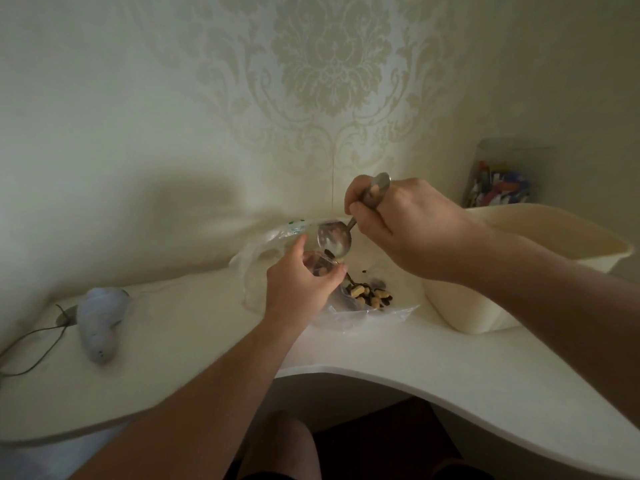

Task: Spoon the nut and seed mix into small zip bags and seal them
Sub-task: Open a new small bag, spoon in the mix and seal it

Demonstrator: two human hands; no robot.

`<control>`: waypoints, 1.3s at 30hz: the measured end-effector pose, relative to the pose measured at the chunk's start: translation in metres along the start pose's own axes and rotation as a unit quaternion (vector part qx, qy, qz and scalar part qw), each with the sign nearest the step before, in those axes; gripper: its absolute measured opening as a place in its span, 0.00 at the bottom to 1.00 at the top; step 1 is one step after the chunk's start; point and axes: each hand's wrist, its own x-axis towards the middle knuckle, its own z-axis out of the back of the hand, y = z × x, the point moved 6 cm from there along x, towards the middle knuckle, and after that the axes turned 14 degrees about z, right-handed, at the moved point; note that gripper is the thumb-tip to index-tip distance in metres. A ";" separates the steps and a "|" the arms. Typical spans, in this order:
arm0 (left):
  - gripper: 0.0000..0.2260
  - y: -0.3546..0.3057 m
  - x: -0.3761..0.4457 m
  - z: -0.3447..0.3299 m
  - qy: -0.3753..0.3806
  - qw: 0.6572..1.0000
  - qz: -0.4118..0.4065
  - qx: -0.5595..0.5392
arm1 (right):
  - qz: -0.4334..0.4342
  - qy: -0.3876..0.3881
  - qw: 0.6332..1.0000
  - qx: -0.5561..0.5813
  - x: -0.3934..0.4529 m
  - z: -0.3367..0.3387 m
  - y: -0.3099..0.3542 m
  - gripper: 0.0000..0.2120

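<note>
white curved desk (194, 327), damask wallpaper | left hand (300, 284) grips small zip bag (320, 266) over desk | right hand (408, 223) pinches spoon (334, 239), tipped at bag mouth | nut mix (372, 294) on plastic beside

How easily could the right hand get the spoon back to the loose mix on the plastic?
Probably yes. The right hand holds the spoon just above the nut and seed mix, which lies uncovered; only the left hand with its small zip bag sits close alongside.

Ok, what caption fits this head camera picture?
Right hand tips a spoon of nut mix into a small zip bag held by the left hand.
</note>
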 end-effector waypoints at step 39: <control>0.34 0.004 -0.012 -0.015 0.133 0.975 0.109 -0.138 | -0.318 -0.103 0.931 0.144 -0.060 -0.030 -0.047 0.15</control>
